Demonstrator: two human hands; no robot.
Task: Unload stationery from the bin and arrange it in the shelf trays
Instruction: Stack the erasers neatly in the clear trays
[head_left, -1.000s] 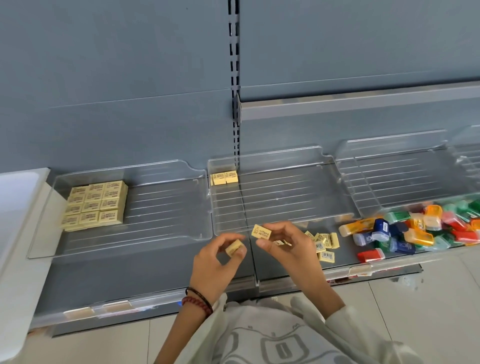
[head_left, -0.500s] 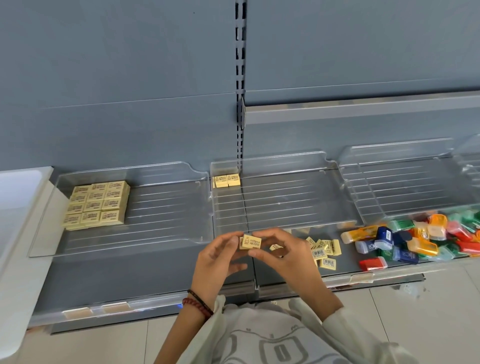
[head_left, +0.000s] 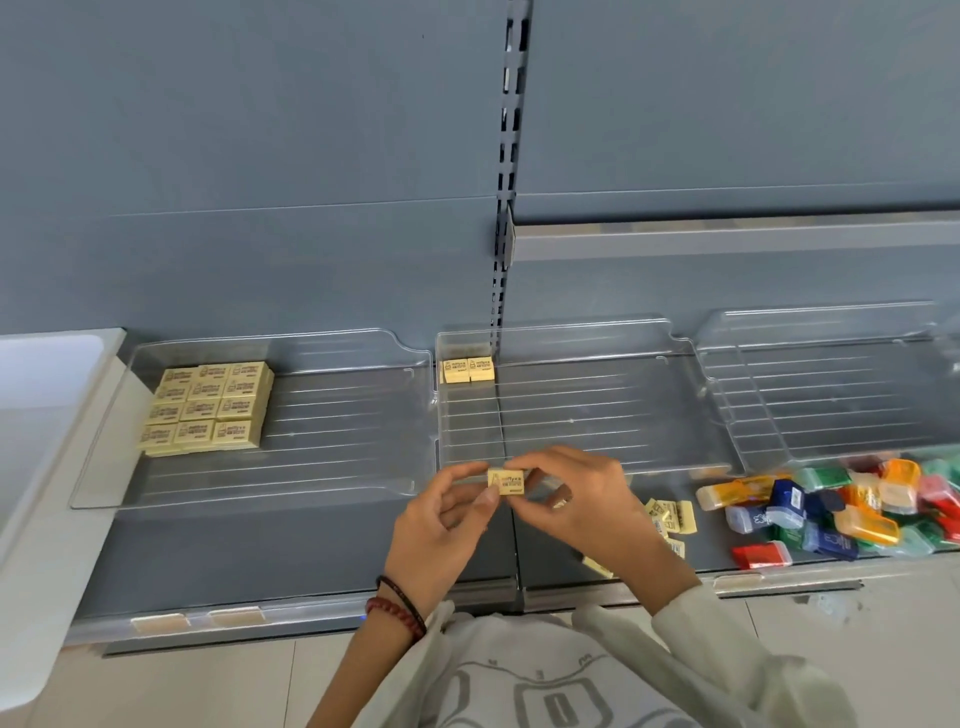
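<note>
The left hand (head_left: 441, 525) and right hand (head_left: 576, 504) meet just in front of the middle tray (head_left: 597, 415), fingers (head_left: 460, 474) clamped on a yellow eraser (head_left: 508, 482) from both ends, label up. They are probably squaring it to sit beside the two erasers (head_left: 467, 370) in that tray's back-left corner. The left tray (head_left: 337, 441) shows twelve on top — three across, four deep. Three trays are in view.

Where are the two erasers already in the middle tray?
Head view, centre: the two erasers sit side by side in the back-left corner of the middle tray, just left of the slotted upright.
</note>
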